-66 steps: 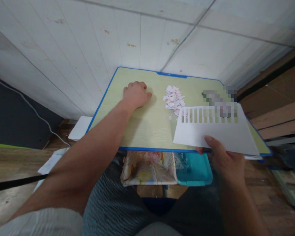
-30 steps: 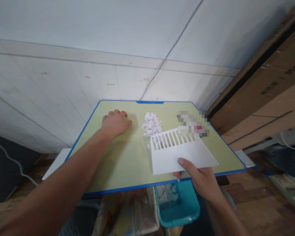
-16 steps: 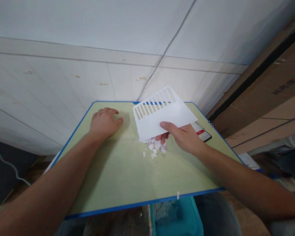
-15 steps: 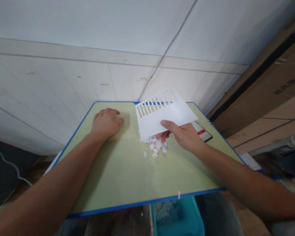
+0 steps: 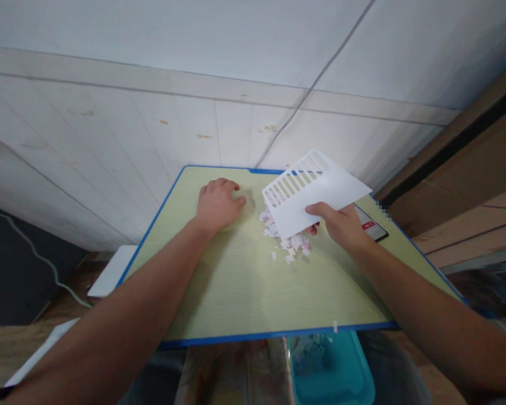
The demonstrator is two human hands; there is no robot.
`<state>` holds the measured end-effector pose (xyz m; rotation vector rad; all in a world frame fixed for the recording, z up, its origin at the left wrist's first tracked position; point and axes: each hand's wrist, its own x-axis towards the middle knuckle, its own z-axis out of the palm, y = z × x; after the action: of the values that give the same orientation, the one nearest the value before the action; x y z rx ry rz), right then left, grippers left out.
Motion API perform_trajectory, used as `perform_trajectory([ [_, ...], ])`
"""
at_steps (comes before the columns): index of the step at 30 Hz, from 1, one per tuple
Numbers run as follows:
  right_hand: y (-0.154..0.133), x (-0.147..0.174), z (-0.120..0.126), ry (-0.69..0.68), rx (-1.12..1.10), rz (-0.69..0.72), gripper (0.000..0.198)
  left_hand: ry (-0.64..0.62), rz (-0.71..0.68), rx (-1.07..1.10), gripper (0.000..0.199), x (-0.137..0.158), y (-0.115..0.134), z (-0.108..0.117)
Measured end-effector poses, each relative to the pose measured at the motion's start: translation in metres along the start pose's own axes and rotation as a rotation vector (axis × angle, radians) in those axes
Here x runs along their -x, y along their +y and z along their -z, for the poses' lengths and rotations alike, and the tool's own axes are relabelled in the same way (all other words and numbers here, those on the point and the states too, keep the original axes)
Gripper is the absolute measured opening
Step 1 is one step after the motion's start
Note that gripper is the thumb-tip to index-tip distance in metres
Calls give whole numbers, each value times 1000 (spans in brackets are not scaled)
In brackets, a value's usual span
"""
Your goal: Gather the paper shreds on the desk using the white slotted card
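A white sheet with a row of slots along its far left side (image 5: 320, 194) is gripped in my right hand (image 5: 341, 222), thumb on top and fingers beneath. It is held tilted above a pile of small white and pinkish paper scraps (image 5: 295, 244), covering part of them. My left hand (image 5: 220, 203) rests on the table (image 5: 253, 298) to the left of the pile, fingers bent but apart, with nothing in it. A dark-edged flat device with a red mark (image 5: 373, 228) lies partly hidden behind my right hand.
Below the table's near edge stands a turquoise bin (image 5: 337, 377) with scraps inside. One small scrap (image 5: 335, 326) sits at the blue table edge. A pale wall with a cable (image 5: 307, 95) rises behind; cardboard boxes (image 5: 468, 169) stand on the right.
The view has swung left, so the whole scene sits further right. The slotted sheet has shifted slightly over the pile, uncovering more scraps on its left. My left hand stays on the table.
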<state>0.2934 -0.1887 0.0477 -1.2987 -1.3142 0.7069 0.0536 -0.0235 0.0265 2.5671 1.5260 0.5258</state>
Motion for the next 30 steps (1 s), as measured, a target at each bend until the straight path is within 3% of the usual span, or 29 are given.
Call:
perform_trajectory([
  [5,-5,16,4,-108,112,42,44,-68,28,-23,54,-2,1,3],
  [10,-2,23,5,-144,217,74,54,-47,63,-23,59,-3,-5,1],
  [19,2,22,10,-149,247,63,46,-12,23,-19,56,-3,-10,-2],
  [30,-22,25,19,-537,83,-216,51,-5,55,0,46,-8,-11,-8],
])
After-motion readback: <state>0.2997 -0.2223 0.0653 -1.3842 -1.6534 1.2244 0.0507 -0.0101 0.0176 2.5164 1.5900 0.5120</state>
